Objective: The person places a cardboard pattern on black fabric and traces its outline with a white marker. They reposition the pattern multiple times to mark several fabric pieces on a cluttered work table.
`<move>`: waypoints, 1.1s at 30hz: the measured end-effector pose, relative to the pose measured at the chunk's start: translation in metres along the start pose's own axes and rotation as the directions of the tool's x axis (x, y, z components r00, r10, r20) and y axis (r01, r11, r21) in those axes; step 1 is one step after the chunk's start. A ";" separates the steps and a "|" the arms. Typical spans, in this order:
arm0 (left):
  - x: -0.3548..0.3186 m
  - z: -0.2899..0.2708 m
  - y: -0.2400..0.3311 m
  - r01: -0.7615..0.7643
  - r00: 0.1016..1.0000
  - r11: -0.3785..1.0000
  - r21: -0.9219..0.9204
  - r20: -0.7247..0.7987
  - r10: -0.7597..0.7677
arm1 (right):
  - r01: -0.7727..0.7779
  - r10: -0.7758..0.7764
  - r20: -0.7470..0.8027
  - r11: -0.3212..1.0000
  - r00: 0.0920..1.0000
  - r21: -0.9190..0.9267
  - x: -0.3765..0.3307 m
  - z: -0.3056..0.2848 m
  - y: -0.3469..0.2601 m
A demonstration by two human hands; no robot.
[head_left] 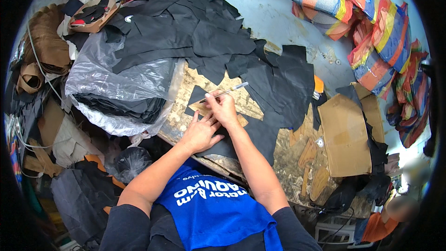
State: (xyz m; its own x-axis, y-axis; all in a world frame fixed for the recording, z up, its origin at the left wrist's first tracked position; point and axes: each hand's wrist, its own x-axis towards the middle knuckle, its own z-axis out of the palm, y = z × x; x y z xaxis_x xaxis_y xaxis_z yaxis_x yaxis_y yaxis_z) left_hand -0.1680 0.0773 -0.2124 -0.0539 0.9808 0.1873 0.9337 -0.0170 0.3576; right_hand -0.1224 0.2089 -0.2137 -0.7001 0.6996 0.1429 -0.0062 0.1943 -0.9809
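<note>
My right hand (224,109) grips a slim pen (237,87) with a clear barrel, its tip pointing left and down at a black piece of sheet material (197,95). Below and left of it, my left hand (200,135) lies flat with fingers spread, pressing on the work. Between the hands and the black piece shows part of a tan flat piece (200,108); my fingers hide much of it. Another black sheet (258,139) spreads under my right forearm. All this rests on a worn, stained wooden table (179,104).
Black cut pieces (186,23) heap at the back. A clear plastic bag (116,72) of black sheets sits left. On the right are wooden-looking shapes (319,182), a cardboard box (347,135) and striped sacks (316,0). Brown rolls (49,42) stand far left.
</note>
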 end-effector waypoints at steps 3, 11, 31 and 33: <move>0.000 0.000 -0.001 0.017 0.999 1.000 -0.007 0.048 -0.017 | 0.009 -0.003 0.057 0.995 0.998 -0.103 0.006 0.012 0.004; -0.001 0.010 -0.004 0.014 0.998 0.999 -0.038 -0.068 -0.017 | 0.080 -0.065 0.059 0.941 0.996 -0.329 0.008 0.029 -0.006; 0.002 -0.001 0.000 0.027 0.999 0.999 -0.020 0.031 -0.027 | 0.142 -0.271 -0.203 0.860 0.941 -0.491 0.017 0.009 0.003; 0.002 -0.002 0.000 0.025 1.000 1.000 -0.007 0.018 -0.025 | 0.110 -0.224 -0.203 0.883 0.953 -0.456 0.018 0.008 0.003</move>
State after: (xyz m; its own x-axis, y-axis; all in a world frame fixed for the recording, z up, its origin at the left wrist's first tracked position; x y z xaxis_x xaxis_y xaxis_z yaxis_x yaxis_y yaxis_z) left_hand -0.1683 0.0789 -0.2102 -0.0709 0.9843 0.1619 0.9295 0.0063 0.3688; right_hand -0.1407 0.2171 -0.2154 -0.5209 0.7630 0.3827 0.2432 0.5624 -0.7903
